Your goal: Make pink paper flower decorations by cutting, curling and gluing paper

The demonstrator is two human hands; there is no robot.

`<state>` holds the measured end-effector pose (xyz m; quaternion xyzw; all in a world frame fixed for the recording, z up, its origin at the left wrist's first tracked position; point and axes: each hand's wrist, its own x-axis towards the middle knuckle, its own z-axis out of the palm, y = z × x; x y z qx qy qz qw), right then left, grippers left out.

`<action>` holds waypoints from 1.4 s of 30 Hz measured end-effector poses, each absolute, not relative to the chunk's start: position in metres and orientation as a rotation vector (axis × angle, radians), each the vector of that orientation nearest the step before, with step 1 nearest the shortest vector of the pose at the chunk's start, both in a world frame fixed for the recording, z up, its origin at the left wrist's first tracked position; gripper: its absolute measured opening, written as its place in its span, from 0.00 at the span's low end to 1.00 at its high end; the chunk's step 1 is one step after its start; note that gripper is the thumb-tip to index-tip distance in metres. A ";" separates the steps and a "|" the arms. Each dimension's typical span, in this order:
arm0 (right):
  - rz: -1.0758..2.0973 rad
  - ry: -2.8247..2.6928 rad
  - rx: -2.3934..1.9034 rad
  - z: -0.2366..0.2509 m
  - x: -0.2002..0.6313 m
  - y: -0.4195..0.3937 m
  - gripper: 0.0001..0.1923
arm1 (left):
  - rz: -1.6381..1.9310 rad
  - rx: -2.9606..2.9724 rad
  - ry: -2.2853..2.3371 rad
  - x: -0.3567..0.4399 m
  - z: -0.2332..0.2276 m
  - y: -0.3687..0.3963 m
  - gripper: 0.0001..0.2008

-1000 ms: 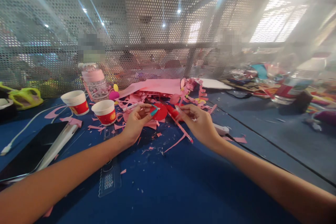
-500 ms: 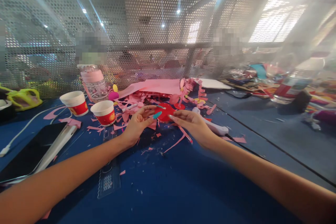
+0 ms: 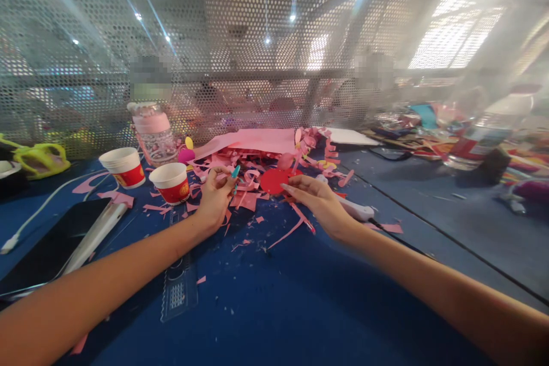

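Red disc (image 3: 274,180) lies cut out on the table (image 3: 300,297), right hand (image 3: 319,203) touching it with loose, empty grip. Left hand (image 3: 217,197) curls among pink scraps (image 3: 244,197); whether it holds any, I cannot tell.

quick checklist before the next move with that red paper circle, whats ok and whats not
1. Red paper circle in plain view on the blue table: ok.
2. Right hand at the circle, fingertips at its right edge: ok; whether they pinch it, cannot tell.
3. Left hand free: not ok, its fingers are curled among the pink paper scraps, apart from the circle.
4. Room around the circle: not ok, pink scraps crowd its left and far sides.
5. Paper cups upright and clear of both hands: ok.
6. White tool with the black cord close under the right wrist: cannot tell whether it touches.
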<state>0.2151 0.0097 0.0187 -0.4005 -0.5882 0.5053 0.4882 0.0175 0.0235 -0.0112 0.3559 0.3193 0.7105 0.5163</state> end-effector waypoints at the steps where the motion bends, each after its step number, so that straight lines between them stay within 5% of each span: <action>1: 1.238 -1.426 -0.971 0.019 0.215 0.010 0.14 | 1.697 0.866 0.764 0.018 -0.010 0.022 0.20; 42: 1.342 -1.356 -0.933 0.019 0.216 0.010 0.14 | 1.551 1.058 0.647 0.021 -0.010 0.019 0.17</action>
